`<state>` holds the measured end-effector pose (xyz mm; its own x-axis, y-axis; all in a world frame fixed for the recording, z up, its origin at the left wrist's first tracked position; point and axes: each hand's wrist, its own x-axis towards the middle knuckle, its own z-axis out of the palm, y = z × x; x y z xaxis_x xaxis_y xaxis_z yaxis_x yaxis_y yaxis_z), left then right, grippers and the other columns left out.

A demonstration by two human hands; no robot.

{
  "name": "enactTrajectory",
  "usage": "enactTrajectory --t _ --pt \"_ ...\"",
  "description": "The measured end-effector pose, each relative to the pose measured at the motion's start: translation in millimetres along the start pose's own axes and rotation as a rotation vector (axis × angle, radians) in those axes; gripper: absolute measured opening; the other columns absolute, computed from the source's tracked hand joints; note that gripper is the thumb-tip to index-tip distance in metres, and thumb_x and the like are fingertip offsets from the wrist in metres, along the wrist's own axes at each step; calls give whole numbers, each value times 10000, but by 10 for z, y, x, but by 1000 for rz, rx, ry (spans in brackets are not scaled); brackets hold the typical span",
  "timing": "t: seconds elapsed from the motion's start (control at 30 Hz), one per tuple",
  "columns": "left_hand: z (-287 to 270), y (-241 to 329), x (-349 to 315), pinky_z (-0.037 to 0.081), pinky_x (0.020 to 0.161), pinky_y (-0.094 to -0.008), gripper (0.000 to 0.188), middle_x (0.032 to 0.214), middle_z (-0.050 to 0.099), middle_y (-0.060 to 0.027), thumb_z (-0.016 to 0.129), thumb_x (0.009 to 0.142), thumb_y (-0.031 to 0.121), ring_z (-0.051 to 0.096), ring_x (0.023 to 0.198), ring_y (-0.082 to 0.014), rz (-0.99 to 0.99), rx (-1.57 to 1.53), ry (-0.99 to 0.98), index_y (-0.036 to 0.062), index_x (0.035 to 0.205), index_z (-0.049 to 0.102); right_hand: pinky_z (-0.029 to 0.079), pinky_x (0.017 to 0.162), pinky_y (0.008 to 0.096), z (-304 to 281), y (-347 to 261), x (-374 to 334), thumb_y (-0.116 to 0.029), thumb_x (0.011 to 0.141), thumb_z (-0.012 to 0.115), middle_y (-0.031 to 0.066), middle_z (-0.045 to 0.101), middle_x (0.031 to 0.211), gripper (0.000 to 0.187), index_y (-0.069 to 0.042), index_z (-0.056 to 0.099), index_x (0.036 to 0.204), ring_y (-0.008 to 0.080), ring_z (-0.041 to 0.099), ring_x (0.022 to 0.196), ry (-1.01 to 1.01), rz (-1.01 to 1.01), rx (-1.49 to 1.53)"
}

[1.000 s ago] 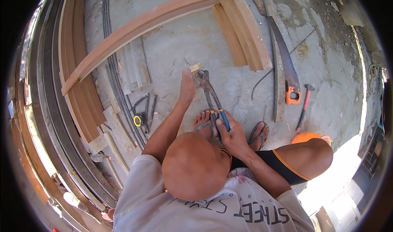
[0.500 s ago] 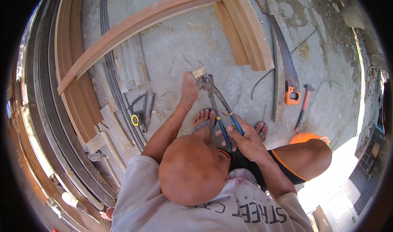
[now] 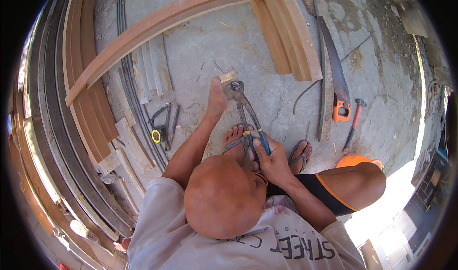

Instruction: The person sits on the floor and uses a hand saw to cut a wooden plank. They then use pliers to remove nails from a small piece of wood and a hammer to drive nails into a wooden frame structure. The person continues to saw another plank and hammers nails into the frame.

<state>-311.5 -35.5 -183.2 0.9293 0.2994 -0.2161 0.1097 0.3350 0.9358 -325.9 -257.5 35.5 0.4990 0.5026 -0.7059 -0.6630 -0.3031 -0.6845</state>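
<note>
My left hand [image 3: 217, 98] is closed on a small pale wood block [image 3: 229, 76], which sticks out past its fingers. My right hand [image 3: 273, 161] wraps round the blue handles of long pincers [image 3: 247, 109]. The dark pincer head is up against the near right side of the block, beside my left fingertips. Whether the jaws bite on anything there is too small to make out. Both handles sit close together in my right palm, above my sandalled feet.
A joined wooden frame [image 3: 157, 20] arches across the far side. On the right lie an orange-handled handsaw [image 3: 338, 74], a red-handled hammer [image 3: 354, 127] and an orange rounded object [image 3: 352, 160]. Left of me are a yellow-and-black tape measure [image 3: 156, 136], dark rods [image 3: 131, 93] and long boards [image 3: 88, 112].
My right hand has squeezed the pincer handles closer together and shifted a little left. My left hand, the block and the pincer head have moved slightly left and away from me.
</note>
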Motion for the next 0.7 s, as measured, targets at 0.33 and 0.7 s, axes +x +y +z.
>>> enactTrajectory --t 0.33,0.7 --pt "-180 -487 85 487 942 -339 625 1148 615 -85 272 1168 528 563 1037 -177 -34 25 123 -21 1233 564 581 845 285 42 -233 41 -214 1162 484 89 687 1163 456 -42 469 1584 137 660 941 -40 120 184" --pt "-203 -347 37 486 963 -350 645 1182 659 -121 235 1182 495 577 1071 -178 -13 74 78 -32 1256 601 471 630 261 47 -52 97 -265 1164 504 18 595 872 519 -35 423 1622 102 520 684 -45 69 44"
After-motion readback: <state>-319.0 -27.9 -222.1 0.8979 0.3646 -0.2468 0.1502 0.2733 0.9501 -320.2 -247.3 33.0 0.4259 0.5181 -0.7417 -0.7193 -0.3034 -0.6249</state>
